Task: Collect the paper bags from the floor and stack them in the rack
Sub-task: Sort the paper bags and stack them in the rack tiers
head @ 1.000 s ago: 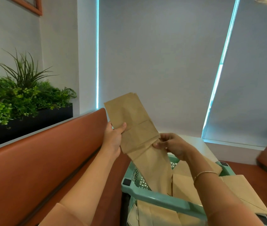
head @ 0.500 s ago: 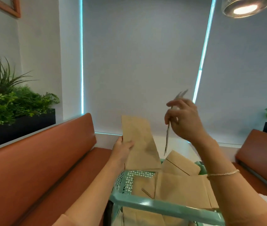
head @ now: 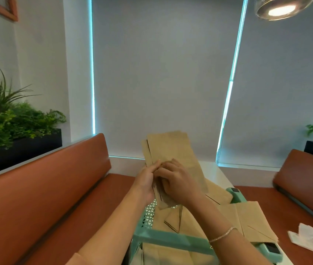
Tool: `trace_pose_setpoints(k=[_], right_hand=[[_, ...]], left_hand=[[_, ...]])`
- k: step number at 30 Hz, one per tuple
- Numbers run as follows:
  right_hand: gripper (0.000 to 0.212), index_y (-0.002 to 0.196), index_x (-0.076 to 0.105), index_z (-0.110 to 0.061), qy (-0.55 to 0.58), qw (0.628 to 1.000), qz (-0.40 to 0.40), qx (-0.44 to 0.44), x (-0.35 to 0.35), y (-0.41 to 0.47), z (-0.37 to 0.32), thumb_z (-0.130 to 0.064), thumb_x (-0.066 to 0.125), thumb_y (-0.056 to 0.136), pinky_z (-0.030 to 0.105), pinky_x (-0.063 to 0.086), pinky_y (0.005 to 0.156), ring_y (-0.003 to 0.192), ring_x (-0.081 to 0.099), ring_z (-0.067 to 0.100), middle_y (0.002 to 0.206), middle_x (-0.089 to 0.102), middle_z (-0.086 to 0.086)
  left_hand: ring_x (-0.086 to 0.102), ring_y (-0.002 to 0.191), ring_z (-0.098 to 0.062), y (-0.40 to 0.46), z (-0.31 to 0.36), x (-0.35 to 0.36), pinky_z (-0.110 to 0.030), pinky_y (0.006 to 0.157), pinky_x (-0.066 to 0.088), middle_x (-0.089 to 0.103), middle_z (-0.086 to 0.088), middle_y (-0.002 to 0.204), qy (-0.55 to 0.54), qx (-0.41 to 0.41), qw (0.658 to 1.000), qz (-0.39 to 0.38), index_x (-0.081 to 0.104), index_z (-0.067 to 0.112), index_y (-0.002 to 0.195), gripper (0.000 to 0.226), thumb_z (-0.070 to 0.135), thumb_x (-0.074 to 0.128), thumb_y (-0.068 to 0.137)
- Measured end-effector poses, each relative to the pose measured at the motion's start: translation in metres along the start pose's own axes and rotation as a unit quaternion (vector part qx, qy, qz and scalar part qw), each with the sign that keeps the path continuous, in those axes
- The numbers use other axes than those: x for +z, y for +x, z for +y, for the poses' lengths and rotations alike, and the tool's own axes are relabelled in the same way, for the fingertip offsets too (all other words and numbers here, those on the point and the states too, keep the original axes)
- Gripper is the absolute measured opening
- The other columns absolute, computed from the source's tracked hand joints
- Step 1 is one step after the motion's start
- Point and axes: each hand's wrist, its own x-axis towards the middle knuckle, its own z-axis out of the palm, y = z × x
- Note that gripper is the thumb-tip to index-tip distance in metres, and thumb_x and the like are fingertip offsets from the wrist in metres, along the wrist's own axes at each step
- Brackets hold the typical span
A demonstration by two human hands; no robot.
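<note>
Where both hands meet above the teal rack, we see the left hand and the right hand each grasping the same held paper bags, which stand nearly upright (at least two layers show at the left edge). More loose bags lie flat in the rack, between the orange bench seats.

Teal rack heaped with flat brown paper bags, a white table behind
</note>
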Motion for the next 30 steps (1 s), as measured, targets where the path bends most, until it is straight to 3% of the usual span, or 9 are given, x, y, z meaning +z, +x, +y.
trace_pose_setpoints(k=[2,4,6,8,12,15,21,26,30], right_hand=[[0.021,0.083,0.072,-0.014,0.051,0.995,0.039,0.074,-0.005,-0.005,-0.001,-0.003,0.057,0.075,0.025,0.052,0.069,0.076,0.063,0.021,0.082,0.069,0.003],[0.024,0.100,0.071,-0.016,0.082,0.964,0.117,0.226,-0.017,-0.009,-0.001,-0.007,0.061,0.080,0.018,0.043,0.080,0.092,0.062,0.023,0.097,0.067,0.003],[0.041,0.127,0.055,-0.016,0.108,0.893,0.146,0.413,-0.032,-0.011,0.010,-0.021,0.062,0.087,0.025,0.039,0.096,0.114,0.052,0.023,0.122,0.058,0.005],[0.059,0.142,0.036,-0.019,0.169,0.826,0.076,0.533,-0.043,-0.014,0.024,-0.039,0.056,0.090,0.036,0.040,0.101,0.120,0.049,0.023,0.135,0.050,0.005],[0.046,0.136,0.039,-0.028,0.298,0.810,-0.036,0.504,-0.039,-0.023,0.025,-0.038,0.052,0.093,0.036,0.049,0.089,0.102,0.057,0.017,0.124,0.057,0.001],[0.047,0.131,0.038,-0.034,0.395,0.783,-0.057,0.478,-0.033,-0.030,0.018,-0.030,0.059,0.090,0.023,0.051,0.073,0.097,0.059,0.011,0.113,0.059,-0.008],[0.022,0.104,0.058,-0.020,0.472,0.682,-0.022,0.558,-0.036,-0.049,0.020,-0.015,0.067,0.084,0.033,0.053,0.073,0.087,0.061,0.020,0.101,0.064,0.006],[0.018,0.103,0.057,-0.019,0.499,0.679,-0.023,0.538,-0.038,-0.058,0.017,-0.006,0.055,0.091,0.033,0.053,0.069,0.083,0.060,0.021,0.099,0.062,0.007],[0.025,0.106,0.057,-0.022,0.521,0.669,-0.052,0.528,-0.038,-0.061,0.015,-0.003,0.053,0.092,0.032,0.056,0.063,0.086,0.062,0.022,0.104,0.062,0.009]], left_hand=[[0.065,0.083,-0.025,0.000,-0.001,0.000,-0.035,0.074,0.054,0.067,-0.012,0.089,0.023,0.024,0.999,0.022,0.057,0.003,0.117,0.027,0.014,0.054,0.093],[0.064,0.090,-0.028,-0.001,0.001,-0.002,-0.043,0.083,0.052,0.067,-0.012,0.096,0.027,0.036,0.998,0.034,0.056,0.010,0.111,0.018,0.008,0.052,0.093],[0.063,0.101,-0.031,0.000,0.002,-0.005,-0.051,0.089,0.050,0.066,-0.013,0.105,0.022,0.041,0.998,0.038,0.055,0.016,0.104,0.015,0.007,0.052,0.093],[0.061,0.106,-0.033,0.000,0.002,-0.007,-0.053,0.093,0.047,0.065,-0.015,0.112,0.016,0.047,0.998,0.034,0.055,0.014,0.108,0.018,0.006,0.053,0.092],[0.066,0.084,-0.028,-0.005,-0.006,0.004,-0.043,0.080,0.055,0.067,-0.017,0.101,0.047,0.060,0.997,0.008,0.059,0.007,0.110,0.020,0.006,0.055,0.090],[0.070,0.069,-0.019,-0.009,-0.015,0.012,-0.031,0.062,0.057,0.070,-0.010,0.089,0.094,0.068,0.993,0.012,0.066,0.010,0.095,0.010,0.008,0.060,0.088],[0.066,0.087,-0.028,-0.011,-0.006,0.014,-0.047,0.086,0.052,0.070,-0.008,0.095,0.055,0.112,0.992,0.022,0.062,0.014,0.097,0.012,0.008,0.061,0.088],[0.063,0.094,-0.027,-0.005,0.023,0.016,-0.039,0.077,0.053,0.069,-0.003,0.094,0.064,0.171,0.983,-0.015,0.060,0.024,0.102,0.027,0.002,0.059,0.087],[0.057,0.113,-0.035,0.003,0.051,0.015,-0.056,0.096,0.045,0.056,-0.015,0.125,0.090,0.217,0.971,-0.052,0.064,0.046,0.101,0.041,0.013,0.071,0.078]])
